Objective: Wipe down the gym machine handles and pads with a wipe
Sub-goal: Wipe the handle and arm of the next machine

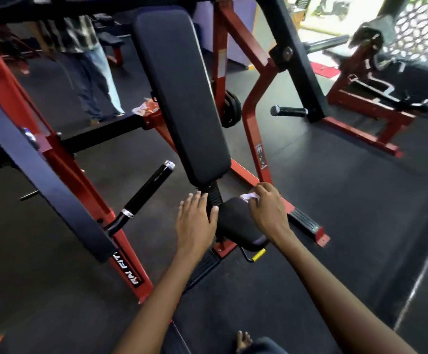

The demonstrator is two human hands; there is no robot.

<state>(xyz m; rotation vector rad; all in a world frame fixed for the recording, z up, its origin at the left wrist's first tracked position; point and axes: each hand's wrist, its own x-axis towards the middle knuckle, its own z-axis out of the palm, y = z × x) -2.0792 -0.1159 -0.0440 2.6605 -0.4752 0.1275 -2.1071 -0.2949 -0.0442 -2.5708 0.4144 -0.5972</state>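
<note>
A red-framed press machine fills the view. Its long black back pad [179, 93] tilts away from me, and the small black seat pad [235, 221] sits below it. My right hand [269, 208] holds a crumpled white wipe [249, 196] against the far right edge of the seat pad. Flat on the seat's left side, by the black post, rests my left hand [196, 221] with straight fingers. One black handle [147, 191] with chrome ends sticks out at the left, and another black handle [288, 111] at the right.
A yellow-tipped seat lever [257, 254] pokes out under the seat. A person in jeans [98, 80] stands behind the machine at upper left. Another red machine [368, 98] stands at right. Black rubber floor lies all around; my bare foot [243, 341] shows at the bottom.
</note>
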